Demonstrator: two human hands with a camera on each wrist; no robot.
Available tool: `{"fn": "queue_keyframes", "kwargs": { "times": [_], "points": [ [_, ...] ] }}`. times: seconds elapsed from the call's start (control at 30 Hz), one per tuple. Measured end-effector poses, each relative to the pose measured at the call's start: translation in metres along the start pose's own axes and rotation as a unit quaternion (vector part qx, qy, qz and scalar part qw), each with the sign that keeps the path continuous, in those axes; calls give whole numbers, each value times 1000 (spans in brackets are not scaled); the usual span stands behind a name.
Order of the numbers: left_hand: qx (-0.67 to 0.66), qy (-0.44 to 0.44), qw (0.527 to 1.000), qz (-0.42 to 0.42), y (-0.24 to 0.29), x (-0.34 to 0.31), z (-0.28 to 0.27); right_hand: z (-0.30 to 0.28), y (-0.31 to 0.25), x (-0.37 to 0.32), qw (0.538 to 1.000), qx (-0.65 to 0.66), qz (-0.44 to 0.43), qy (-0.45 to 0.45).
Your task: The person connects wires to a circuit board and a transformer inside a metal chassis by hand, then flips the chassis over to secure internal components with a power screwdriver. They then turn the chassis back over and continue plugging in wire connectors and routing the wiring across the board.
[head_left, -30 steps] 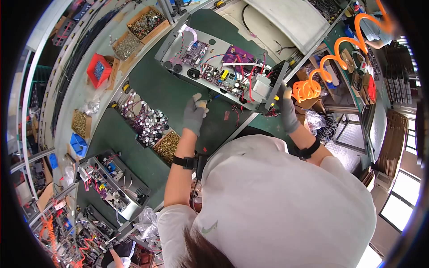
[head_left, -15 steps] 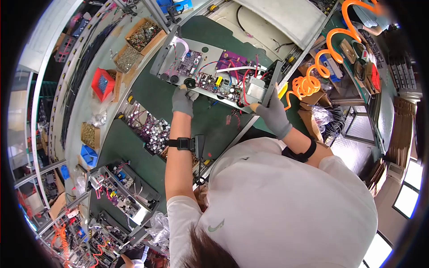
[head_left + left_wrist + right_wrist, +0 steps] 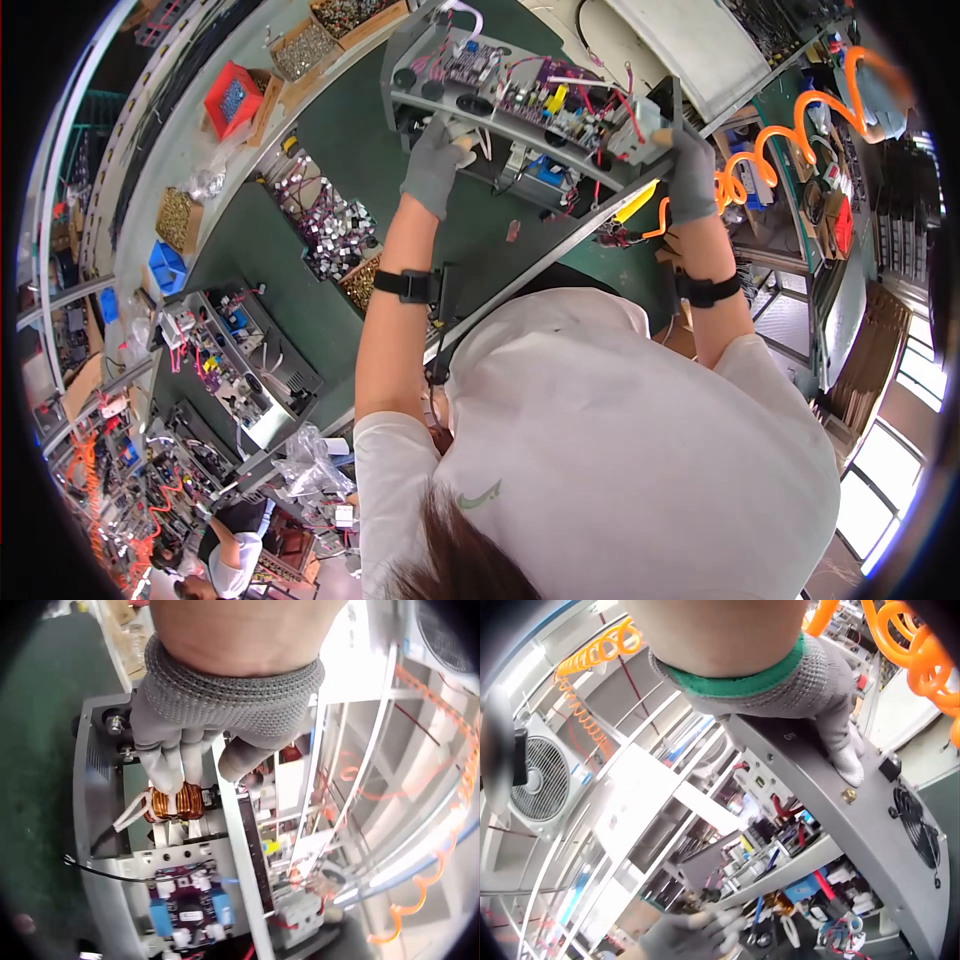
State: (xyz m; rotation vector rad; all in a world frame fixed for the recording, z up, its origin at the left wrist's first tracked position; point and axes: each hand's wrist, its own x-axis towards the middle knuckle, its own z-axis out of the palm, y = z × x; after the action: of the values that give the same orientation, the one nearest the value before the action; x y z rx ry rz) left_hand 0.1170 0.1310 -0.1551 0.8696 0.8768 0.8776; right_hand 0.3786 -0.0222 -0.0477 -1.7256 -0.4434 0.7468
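Both gloved hands hold an open metal chassis of electronics, its near edge tilted up. On its upper plate sit a circuit board (image 3: 475,62) and red wiring. My left hand (image 3: 432,175) grips the near edge towards the left end. In the left wrist view, the thumb and fingers straddle the metal plate (image 3: 244,862), fingertips at a copper coil (image 3: 174,802). Below the coil is a purple board (image 3: 191,904) with blue parts. My right hand (image 3: 693,175) grips the right end, fingers over the grey end panel (image 3: 847,814) with its black fan grille (image 3: 915,825).
Left of the chassis lie a pile of white connectors (image 3: 335,230) and a box of brass parts (image 3: 360,285). A red bin (image 3: 233,100) stands farther left. Another chassis (image 3: 235,360) sits at lower left. An orange coiled hose (image 3: 790,135) hangs at right, beside a metal rail (image 3: 545,265).
The left hand has moved up to the chassis's near edge and the right hand onto its right end. The near edge has risen, exposing parts underneath. The head view has shifted.
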Motion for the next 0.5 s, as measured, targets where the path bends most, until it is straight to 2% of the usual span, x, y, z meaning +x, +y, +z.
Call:
{"fn": "queue_keyframes", "kwargs": {
  "times": [0.03,0.07,0.1,0.13,0.17,0.2,0.23,0.27,0.3,0.33,0.43,0.5],
  "points": [
    [87,-27,994,66,0,0,2,2,-10,4,1000,16,18,9],
    [81,-25,994,67,-3,-5,6,3,-16,9,999,34,33,20],
    [236,6,970,66,9,-24,25,1,-14,21,999,29,31,20],
    [384,37,920,62,13,-40,40,-4,-8,36,998,36,44,28],
    [427,11,904,21,-4,-46,44,-6,-6,49,997,45,56,35],
    [412,-71,905,-82,14,-64,63,-6,-9,57,997,43,53,37],
    [464,-142,873,-42,-19,-55,64,-7,-10,62,997,31,57,38],
    [478,-176,860,-13,-52,-53,65,-9,-12,65,997,18,62,40],
    [490,-209,846,17,-48,-61,78,-7,-15,64,997,-5,68,34],
    [487,-210,848,18,-49,-60,89,-6,-16,64,997,-8,66,36],
    [378,-223,892,-114,-62,-37,120,-4,-16,67,996,-22,67,60],
    [402,-198,884,-135,-64,-34,135,-3,-15,66,995,-31,62,65]
  ]
}}
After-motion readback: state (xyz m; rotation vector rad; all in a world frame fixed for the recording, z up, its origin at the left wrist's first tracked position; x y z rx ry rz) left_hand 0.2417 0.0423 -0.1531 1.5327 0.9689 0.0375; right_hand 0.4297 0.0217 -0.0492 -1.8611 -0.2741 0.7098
